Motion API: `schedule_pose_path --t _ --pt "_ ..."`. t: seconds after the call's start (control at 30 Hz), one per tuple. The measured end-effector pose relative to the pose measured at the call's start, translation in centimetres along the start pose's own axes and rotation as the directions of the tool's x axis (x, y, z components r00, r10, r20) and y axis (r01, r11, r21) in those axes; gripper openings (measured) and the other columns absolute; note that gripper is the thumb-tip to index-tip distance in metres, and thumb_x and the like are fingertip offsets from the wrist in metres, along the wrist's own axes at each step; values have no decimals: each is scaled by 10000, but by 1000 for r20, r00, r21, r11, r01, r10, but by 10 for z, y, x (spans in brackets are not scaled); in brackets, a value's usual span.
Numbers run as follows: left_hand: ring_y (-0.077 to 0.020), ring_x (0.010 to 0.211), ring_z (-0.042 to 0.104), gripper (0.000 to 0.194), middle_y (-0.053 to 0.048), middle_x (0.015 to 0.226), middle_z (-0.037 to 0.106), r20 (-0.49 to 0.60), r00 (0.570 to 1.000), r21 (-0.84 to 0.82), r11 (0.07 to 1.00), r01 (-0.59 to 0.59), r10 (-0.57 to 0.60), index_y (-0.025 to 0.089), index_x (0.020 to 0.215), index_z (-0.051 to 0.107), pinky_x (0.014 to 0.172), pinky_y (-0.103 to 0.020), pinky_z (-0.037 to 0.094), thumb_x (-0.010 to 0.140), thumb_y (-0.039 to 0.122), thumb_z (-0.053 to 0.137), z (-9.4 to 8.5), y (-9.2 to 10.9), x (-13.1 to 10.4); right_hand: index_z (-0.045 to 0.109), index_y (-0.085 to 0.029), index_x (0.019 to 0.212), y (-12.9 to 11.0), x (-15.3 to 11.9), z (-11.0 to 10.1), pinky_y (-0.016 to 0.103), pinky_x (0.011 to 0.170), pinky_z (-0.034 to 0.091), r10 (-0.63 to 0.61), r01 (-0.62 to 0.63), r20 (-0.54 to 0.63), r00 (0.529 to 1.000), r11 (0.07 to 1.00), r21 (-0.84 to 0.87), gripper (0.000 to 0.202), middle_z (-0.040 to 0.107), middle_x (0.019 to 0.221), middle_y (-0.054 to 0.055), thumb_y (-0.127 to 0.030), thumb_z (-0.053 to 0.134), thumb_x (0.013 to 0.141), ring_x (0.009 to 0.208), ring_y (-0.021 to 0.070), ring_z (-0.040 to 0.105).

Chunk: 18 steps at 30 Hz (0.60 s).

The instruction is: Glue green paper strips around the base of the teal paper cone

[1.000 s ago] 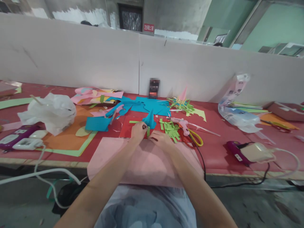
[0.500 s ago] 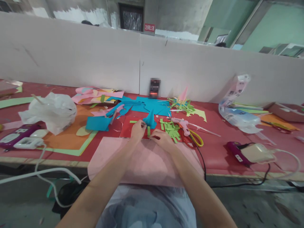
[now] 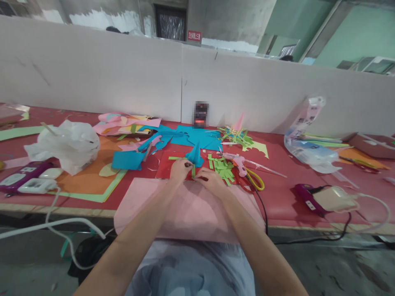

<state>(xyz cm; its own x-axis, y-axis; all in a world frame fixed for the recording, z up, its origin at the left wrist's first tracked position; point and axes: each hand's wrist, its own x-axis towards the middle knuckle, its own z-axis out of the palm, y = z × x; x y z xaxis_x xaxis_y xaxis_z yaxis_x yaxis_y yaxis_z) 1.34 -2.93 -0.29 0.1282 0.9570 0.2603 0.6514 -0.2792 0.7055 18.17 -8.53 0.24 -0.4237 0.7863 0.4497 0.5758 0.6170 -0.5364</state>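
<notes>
A blue paper cone (image 3: pixel 195 156) with a flared base stands point up on a red sheet (image 3: pixel 163 167). Just in front of it, a short light-green paper strip (image 3: pixel 193 170) runs between my two hands. My left hand (image 3: pixel 179 169) is closed in a pinch at the strip's upper end, beside the cone's base. My right hand (image 3: pixel 208 178) pinches near its lower end, with fingers curled. The exact grip points are partly hidden by the fingers. Right of the cone lies a pile of loose green strips (image 3: pixel 222 167).
A pink glue gun (image 3: pixel 237 161) and yellow-and-red scissors (image 3: pixel 255 180) lie right of the strips. Behind are blue paper scraps (image 3: pixel 197 137) and a pink cone with a green fringe (image 3: pixel 237 130). A crumpled plastic bag (image 3: pixel 66 144) and power strips (image 3: pixel 26 176) sit left.
My left fingers have shifted very slightly at the strip's upper end. Otherwise the hands, cone and table things stay where they were.
</notes>
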Motion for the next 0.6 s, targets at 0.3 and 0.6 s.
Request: schedule_pose_path --t 0.3,0.6 --pt "-143 743 595 115 -25 830 675 26 999 100 994 44 -47 216 813 730 671 -233 438 759 249 634 -2 4 -1 698 -232 828 -2 0 -2 238 739 448 58 -58 40 998 998 3 126 634 880 8 -292 588 847 783 122 602" --pt "-143 792 599 162 -15 865 672 53 998 141 990 9 -16 263 888 735 702 -226 447 775 241 622 -1 2 0 700 -240 829 -2 0 -1 232 723 436 78 -77 43 996 997 -24 127 635 891 0 -254 575 846 783 116 601"
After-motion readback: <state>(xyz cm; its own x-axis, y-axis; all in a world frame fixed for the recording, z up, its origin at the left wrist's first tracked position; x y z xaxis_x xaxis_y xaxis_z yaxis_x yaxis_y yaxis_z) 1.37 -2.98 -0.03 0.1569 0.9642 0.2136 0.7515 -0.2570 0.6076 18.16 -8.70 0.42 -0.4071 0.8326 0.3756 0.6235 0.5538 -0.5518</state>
